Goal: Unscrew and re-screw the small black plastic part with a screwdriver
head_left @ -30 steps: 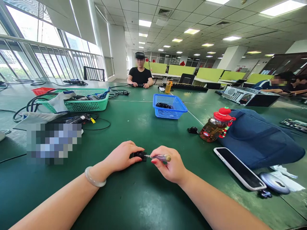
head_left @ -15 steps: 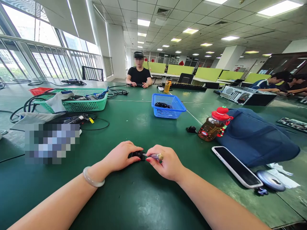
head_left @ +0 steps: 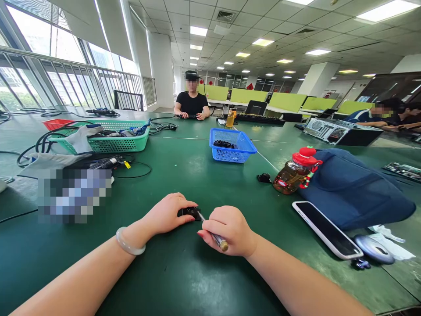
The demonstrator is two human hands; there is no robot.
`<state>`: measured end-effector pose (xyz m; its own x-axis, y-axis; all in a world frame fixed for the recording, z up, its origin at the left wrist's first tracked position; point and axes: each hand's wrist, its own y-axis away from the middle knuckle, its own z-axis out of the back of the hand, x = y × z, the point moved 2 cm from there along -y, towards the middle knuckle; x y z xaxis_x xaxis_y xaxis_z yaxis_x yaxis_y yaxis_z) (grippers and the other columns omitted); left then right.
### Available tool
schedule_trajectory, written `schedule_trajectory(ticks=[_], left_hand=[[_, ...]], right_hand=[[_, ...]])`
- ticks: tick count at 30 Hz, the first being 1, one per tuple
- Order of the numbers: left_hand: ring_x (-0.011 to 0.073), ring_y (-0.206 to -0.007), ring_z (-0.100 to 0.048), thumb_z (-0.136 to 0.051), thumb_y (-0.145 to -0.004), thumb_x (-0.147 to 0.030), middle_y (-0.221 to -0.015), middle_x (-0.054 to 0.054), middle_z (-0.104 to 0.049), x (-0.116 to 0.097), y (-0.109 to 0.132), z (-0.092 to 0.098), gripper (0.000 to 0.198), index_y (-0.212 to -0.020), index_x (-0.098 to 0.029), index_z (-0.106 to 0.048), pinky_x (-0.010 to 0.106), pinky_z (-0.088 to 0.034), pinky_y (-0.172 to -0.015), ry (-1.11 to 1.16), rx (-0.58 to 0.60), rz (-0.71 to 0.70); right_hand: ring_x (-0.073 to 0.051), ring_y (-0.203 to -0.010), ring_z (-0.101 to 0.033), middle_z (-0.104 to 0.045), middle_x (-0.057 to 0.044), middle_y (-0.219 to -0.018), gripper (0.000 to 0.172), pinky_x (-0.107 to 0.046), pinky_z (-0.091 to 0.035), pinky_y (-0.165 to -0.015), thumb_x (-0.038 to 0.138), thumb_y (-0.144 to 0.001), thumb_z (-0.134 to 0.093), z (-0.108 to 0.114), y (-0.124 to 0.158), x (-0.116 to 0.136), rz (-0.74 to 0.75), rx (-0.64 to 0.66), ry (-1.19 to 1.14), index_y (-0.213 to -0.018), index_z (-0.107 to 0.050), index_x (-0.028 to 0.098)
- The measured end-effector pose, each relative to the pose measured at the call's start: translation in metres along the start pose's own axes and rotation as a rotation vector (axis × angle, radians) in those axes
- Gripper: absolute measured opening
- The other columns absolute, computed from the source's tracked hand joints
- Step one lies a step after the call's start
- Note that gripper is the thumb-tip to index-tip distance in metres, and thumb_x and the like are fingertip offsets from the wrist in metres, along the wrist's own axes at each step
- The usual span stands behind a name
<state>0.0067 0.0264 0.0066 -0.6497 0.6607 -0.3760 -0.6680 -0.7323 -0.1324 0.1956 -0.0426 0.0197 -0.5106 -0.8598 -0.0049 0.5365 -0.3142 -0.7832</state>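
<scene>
My left hand point(head_left: 171, 212) is closed round a small black part point(head_left: 191, 212), pressing it against the green table top. Part of it is hidden under the fingers, and its exact kind does not show. In my right hand point(head_left: 230, 230) is a screwdriver point(head_left: 217, 238) with a clear handle and a brownish end cap. The thin metal shaft slants away from me, and its tip meets the right end of the black part or lies right beside it.
A blue basket point(head_left: 233, 157) holding black pieces stands ahead. A green basket point(head_left: 118, 144) with gloves and cables is at left. On the right are a bottle point(head_left: 289, 176), a blue bag point(head_left: 355, 188) and a phone point(head_left: 329, 230). A person point(head_left: 192, 103) sits opposite.
My right hand has moved slightly down and right, and the screwdriver has swung from nearly level to a steeper slant. My left hand still holds the black part in place.
</scene>
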Motion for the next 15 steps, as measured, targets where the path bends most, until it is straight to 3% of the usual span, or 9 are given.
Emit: schedule_trajectory(ticks=[15], left_hand=[[0.0174, -0.099, -0.058, -0.060, -0.084, -0.043, -0.098, 0.002, -0.067, -0.0016, -0.0005, 0.0003, 0.035, -0.117, -0.032, -0.063, 0.031, -0.044, -0.092, 0.005, 0.022, 0.020]], right_hand=[[-0.006, -0.055, -0.028, -0.043, 0.001, -0.058, 0.031, -0.020, -0.017, -0.055, 0.028, -0.090, -0.045, -0.0076, 0.0016, -0.0026, -0.056, 0.119, -0.033, -0.064, -0.052, 0.014]])
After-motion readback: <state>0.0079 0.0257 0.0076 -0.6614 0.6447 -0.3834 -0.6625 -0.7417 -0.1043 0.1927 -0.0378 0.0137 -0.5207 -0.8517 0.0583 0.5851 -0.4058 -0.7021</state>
